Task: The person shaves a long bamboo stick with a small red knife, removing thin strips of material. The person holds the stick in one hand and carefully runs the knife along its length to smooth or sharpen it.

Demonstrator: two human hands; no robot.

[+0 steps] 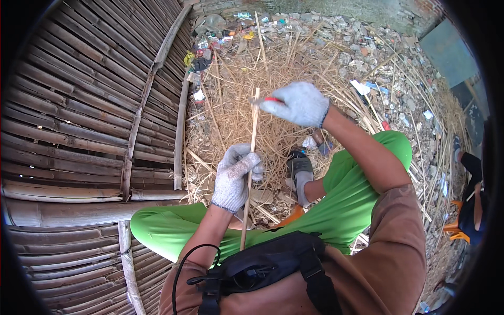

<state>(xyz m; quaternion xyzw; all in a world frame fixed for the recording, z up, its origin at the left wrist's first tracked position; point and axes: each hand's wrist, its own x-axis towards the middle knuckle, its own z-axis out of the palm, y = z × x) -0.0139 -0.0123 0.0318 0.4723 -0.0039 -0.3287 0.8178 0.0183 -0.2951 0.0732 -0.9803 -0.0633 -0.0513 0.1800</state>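
The left hand (pixel 233 176) is wearing a white glove and is closing all its fingers around a thin bamboo stick (pixel 250 168). It is gripping the stick near the middle, with the wrist bent up and the forearm coming in from below. The stick is standing almost straight up, leaning a little, with its low end down by the black bag (pixel 268 265) on the person's lap.

The right hand (pixel 298 103) is also wearing a white glove. It is reaching across from the right, with the elbow bent and the arm stretching over the green trousers (pixel 346 199). Its fingers are curling shut on a small tool with a red handle (pixel 272 99), maybe a knife, but the blade is too small to see well. The tool is touching the top end of the stick.

A bamboo wall (pixel 79 105) is lying on the left. Dry straw (pixel 236 79) is covering the ground ahead, and one sandal (pixel 300 167) is resting on it.
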